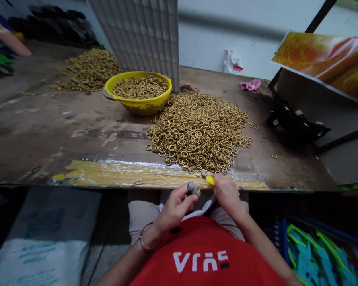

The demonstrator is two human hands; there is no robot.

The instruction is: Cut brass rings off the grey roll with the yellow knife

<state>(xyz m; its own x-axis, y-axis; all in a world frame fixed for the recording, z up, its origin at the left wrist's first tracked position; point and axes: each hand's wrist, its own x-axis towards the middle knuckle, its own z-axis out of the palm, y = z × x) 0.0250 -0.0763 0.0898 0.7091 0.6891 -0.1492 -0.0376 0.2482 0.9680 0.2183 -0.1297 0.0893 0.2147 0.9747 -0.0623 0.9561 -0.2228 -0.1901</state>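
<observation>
My left hand [177, 205] is closed in front of the table's edge, with a grey wrap on one finger and a small brass-coloured ring [198, 193] pinched at its fingertips. Just right of it, my right hand [226, 194] grips a yellow cutter [210, 181] whose dark tip points left. The cutter and the ring are apart. Beyond both hands a large pile of brass-coloured rings [197, 131] is spread on the table [77, 135]. A yellow basin [146, 106] full of similar rings stands at the pile's back left.
Another ring pile [92, 69] lies at the back left beside a grey ribbed panel [146, 35]. A black bag [295, 125] and pink cloth [250, 85] are at the right. A blue crate [285, 242] holds green and blue pieces. A person's arm [10, 37] shows far left.
</observation>
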